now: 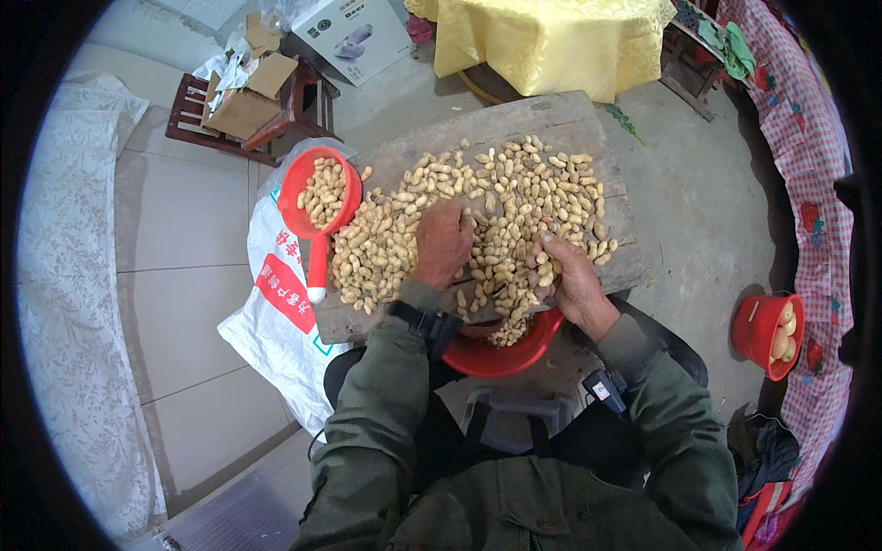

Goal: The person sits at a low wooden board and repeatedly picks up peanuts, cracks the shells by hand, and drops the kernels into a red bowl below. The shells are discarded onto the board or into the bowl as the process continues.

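Unshelled peanuts [372,248] lie spread in a thick layer over a worn wooden board [592,117] in front of me. My left hand [444,242] is among them, palm down with its fingers curled. Its fingertips are partly hidden, so whether it holds a peanut is unclear. At the board's near right side, my right hand [577,281] cups several peanuts [546,270] against its fingers, thumb on top. Below the near edge, between my knees, sits a red basin [506,361] with more peanuts [511,332] in it, partly covered by the board.
A red plastic dipper [284,200] with peanuts rests at the board's left corner, over a white woven sack [265,351]. A red bucket [751,330] of roundish produce stands right. Behind are a yellow-clothed table [551,41], a wooden stool [303,110] and a white carton [365,58].
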Tool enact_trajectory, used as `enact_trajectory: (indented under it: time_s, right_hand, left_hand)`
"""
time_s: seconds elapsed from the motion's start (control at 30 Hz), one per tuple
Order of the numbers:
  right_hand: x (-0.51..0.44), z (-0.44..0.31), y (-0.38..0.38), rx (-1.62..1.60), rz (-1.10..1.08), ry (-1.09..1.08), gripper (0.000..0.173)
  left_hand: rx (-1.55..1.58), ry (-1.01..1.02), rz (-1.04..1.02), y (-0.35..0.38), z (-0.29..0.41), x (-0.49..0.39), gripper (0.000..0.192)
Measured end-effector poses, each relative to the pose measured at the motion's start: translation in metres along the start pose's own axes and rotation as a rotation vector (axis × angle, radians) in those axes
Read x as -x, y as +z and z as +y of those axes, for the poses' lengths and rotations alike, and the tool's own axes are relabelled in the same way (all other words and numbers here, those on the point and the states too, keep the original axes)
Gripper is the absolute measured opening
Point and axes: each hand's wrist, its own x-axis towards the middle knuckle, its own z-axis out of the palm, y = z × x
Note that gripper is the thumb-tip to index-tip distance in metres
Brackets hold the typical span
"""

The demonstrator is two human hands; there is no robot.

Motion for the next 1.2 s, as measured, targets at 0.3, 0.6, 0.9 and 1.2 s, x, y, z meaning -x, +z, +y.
enact_trajectory:
  time_s: [0.3, 0.6, 0.9, 1.2]
  right_hand:
    - [0.006, 0.006, 0.007, -0.108, -0.075, 0.036, 0.025]
    - [0.001, 0.006, 0.0, -0.074, -0.014, 0.05, 0.021]
    - [0.001, 0.003, 0.002, -0.025, 0.008, 0.07, 0.021]
    - [0.005, 0.0, 0.001, -0.059, 0.006, 0.06, 0.018]
  left_hand:
    - [0.373, 0.173, 0.02, 0.009, 0.076, 0.036, 0.007]
    - [-0.215, 0.077, 0.016, -0.006, -0.003, 0.011, 0.015]
    - [-0.386, 0.116, 0.011, 0.034, -0.007, 0.004, 0.021]
    - [-0.266, -0.029, 0.16, 0.014, -0.015, -0.029, 0.021]
